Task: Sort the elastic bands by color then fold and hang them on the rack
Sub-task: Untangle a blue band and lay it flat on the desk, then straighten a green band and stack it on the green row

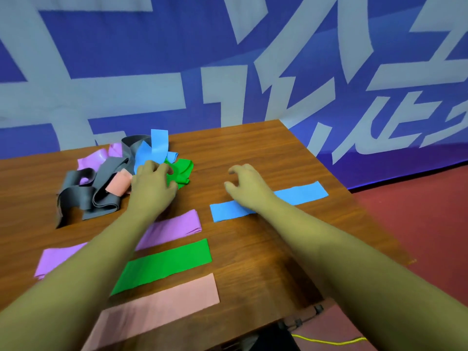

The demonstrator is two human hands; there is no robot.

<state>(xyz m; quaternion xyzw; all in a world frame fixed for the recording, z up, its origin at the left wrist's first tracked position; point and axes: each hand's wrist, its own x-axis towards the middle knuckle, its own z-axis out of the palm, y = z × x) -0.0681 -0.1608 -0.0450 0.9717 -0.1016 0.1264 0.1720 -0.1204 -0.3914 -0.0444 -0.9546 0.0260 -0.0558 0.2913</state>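
A tangled pile of elastic bands [106, 181] lies at the far left of the wooden table [253, 153]: grey, purple, pink, blue and green ones. My left hand [152, 188] reaches into the pile and pinches the crumpled green band [183, 171]. My right hand [247, 186] hovers above the table with loosely curled fingers, holding nothing. Laid flat nearer to me are a blue band [304, 192], a purple band [174, 226], a green band [167, 264] and a pink band [162, 307].
A blue banner with large pale characters [228, 59] hangs behind the table. The table's right edge drops to a red floor [417, 224]. A yellow cord [329, 341] lies on the floor near the front edge.
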